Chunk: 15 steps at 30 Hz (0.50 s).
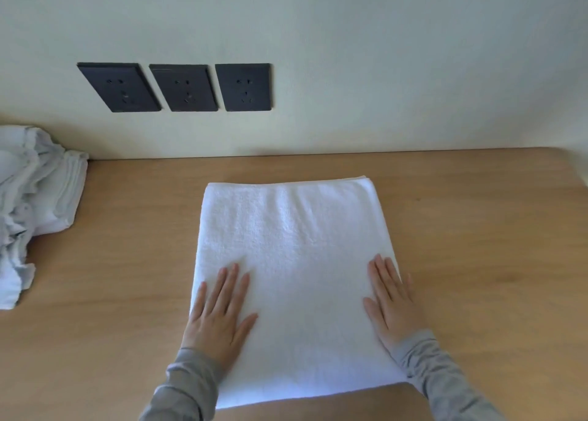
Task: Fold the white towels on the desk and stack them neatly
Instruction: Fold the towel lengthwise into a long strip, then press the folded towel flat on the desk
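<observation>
The folded towel lies mid-desk, its long axis running near to far. Left hand and right hand press flat on its near side edges, fingers extended, gripping nothing; unfolded towels wait far left

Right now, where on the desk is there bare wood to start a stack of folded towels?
Widest bare patch: desk right of the folded towel. A narrower strip lies between that towel and the crumpled towel pile; another runs behind it, below the wall outlets. Crowded: far left, and the middle, where left hand and right hand press flat.
</observation>
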{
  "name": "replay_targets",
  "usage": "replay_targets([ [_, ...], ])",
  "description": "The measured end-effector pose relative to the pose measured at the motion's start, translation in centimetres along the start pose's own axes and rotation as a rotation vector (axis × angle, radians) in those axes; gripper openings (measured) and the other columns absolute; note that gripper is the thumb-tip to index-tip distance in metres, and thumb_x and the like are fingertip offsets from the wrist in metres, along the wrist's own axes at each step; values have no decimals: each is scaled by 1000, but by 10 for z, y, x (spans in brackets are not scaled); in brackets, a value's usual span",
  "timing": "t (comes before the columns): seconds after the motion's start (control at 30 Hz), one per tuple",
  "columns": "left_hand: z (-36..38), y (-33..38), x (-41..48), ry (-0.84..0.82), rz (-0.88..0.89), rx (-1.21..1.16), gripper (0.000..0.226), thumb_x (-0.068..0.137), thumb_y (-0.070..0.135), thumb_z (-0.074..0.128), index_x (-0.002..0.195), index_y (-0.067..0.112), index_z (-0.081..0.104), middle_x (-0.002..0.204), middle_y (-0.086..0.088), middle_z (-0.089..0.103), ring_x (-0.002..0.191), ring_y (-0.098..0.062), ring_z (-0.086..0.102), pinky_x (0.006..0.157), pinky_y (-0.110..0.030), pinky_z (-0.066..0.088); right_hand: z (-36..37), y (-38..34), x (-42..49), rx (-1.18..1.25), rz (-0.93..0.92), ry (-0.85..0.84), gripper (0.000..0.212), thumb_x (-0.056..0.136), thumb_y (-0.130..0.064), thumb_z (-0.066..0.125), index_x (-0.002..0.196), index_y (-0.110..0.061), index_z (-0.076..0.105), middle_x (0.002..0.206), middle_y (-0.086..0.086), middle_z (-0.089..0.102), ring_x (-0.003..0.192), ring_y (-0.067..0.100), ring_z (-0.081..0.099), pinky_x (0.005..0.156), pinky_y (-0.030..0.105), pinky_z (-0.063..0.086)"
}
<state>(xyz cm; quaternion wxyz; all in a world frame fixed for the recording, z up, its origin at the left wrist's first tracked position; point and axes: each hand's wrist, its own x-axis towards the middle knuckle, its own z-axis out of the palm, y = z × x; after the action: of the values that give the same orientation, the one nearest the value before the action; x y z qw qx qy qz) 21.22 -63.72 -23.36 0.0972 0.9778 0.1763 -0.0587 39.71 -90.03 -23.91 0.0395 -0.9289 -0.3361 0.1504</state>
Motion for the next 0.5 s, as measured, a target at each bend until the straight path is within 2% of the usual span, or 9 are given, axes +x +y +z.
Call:
replay_targets([
  [0.07, -4, -6, -15, -20, 136, 9, 72, 94, 58, 14, 141, 9, 38, 149, -9, 33, 141, -21, 17, 112, -41, 12, -8, -1, -16, -21, -136, 15, 75, 91, -59, 7, 148, -11, 8, 157, 2, 0, 146, 18, -4, 117, 38, -4],
  [0.13, -1, -13, -38, -42, 299, 39, 80, 88, 67, 28, 139, 7, 41, 148, -10, 36, 138, -23, 26, 111, -43, 18, -7, 0, -38, -73, -333, -20, 80, 90, -65, 26, 147, -8, 24, 156, 6, 20, 144, 19, 11, 111, 43, 13],
  [0.2, 1, -20, -59, -68, 380, 49, 96, 76, 78, 40, 139, 6, 38, 149, -9, 35, 136, -24, 32, 111, -42, 20, -2, 6, -59, -171, -462, -100, 96, 77, -75, 42, 146, -9, 28, 155, 7, 25, 143, 21, 17, 108, 45, 18],
  [0.27, -1, -28, -74, -125, 383, 58, 111, 64, 82, 51, 142, 5, 31, 151, -7, 31, 137, -24, 31, 111, -40, 20, -5, 16, -68, -239, -495, -174, 109, 63, -78, 51, 145, -10, 30, 154, 6, 26, 141, 23, 21, 109, 44, 16],
  [0.33, -7, -37, -79, -123, 376, 40, 117, 56, 69, 69, 145, 10, 22, 154, -5, 23, 137, -21, 28, 110, -34, 22, -9, 25, -67, -276, -518, -147, 113, 56, -70, 66, 143, -9, 30, 151, 5, 31, 140, 22, 23, 110, 41, 15],
  [0.4, -14, -42, -79, -126, 372, 2, 125, 44, 49, 83, 145, 13, 19, 150, -4, 28, 133, -18, 33, 107, -29, 27, -12, 30, -66, -226, -526, -88, 114, 52, -52, 81, 142, -6, 30, 148, 7, 37, 139, 21, 23, 109, 37, 21],
  [0.5, -21, -44, -76, -104, 442, -16, 127, 34, 39, 88, 141, 12, 26, 141, -4, 40, 126, -16, 40, 106, -22, 25, -14, 34, -67, -106, -563, 29, 99, 48, -21, 84, 136, -2, 44, 145, 10, 38, 136, 22, 32, 108, 35, 31],
])
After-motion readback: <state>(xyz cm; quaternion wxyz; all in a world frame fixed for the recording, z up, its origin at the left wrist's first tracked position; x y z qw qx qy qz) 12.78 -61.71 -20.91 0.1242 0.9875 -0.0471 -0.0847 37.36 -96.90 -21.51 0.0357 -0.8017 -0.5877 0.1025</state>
